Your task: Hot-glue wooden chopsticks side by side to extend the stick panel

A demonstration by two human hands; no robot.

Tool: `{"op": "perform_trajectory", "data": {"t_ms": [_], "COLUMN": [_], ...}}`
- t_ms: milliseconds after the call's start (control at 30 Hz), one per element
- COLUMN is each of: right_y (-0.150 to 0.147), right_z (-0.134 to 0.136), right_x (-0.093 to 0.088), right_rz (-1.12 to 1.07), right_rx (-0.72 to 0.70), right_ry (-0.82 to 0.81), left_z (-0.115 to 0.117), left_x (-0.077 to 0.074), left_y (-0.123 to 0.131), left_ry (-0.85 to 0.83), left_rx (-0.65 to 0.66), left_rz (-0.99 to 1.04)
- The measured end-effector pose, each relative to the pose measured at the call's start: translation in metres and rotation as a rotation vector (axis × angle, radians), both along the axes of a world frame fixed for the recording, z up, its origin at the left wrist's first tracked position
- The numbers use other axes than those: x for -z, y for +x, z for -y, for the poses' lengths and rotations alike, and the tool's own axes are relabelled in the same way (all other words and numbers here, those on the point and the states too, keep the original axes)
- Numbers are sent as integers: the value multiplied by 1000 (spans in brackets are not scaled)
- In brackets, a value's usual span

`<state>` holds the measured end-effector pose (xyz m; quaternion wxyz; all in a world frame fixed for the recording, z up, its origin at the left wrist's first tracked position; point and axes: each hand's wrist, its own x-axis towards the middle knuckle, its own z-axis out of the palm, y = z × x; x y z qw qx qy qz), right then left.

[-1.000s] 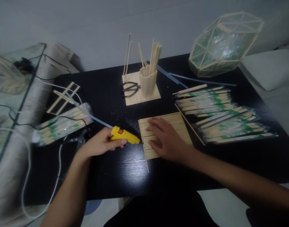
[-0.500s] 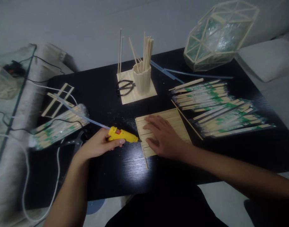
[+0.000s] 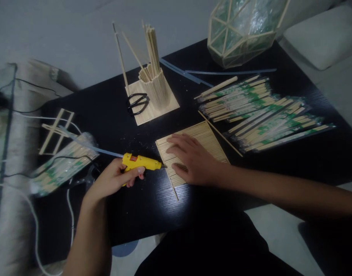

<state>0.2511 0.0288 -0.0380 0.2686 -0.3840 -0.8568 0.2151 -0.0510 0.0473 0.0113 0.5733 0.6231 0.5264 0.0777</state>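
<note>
My left hand (image 3: pixel 114 179) is closed around a yellow glue gun (image 3: pixel 140 162) with a clear glue stick sticking out behind it. The gun's nozzle points at the left edge of a flat mat of wooden sticks (image 3: pixel 201 137) on the black table (image 3: pixel 153 211). My right hand (image 3: pixel 190 159) lies flat on that mat with fingers spread, pressing it down. A single thin stick (image 3: pixel 171 188) juts out from the mat's near left corner.
Behind the mat stands a stick-built cup full of sticks (image 3: pixel 154 86) on a square base, with black scissors (image 3: pixel 137 103) beside it. Packs of wrapped chopsticks (image 3: pixel 262 111) lie at the right, another pack (image 3: pixel 62 165) and a stick frame (image 3: pixel 53 130) at the left. A faceted stick lantern (image 3: pixel 245 27) sits at the far right.
The view has tilted and shifted, so everything sits lower-left and rotated. The glue gun and both hands keep the same places relative to the mat.
</note>
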Motion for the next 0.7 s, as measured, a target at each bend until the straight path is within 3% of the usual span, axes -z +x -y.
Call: {"op": "perform_trajectory", "data": {"t_ms": [700], "right_y": [1], "right_z": [1], "right_x": [-3], "right_rz": [32], "right_rx": [-7], "right_ry": [-23], "left_z": [1], "left_x": [-3], "left_y": [4], "left_ry": [-54], "left_rx": [87], "left_rz": [63]}}
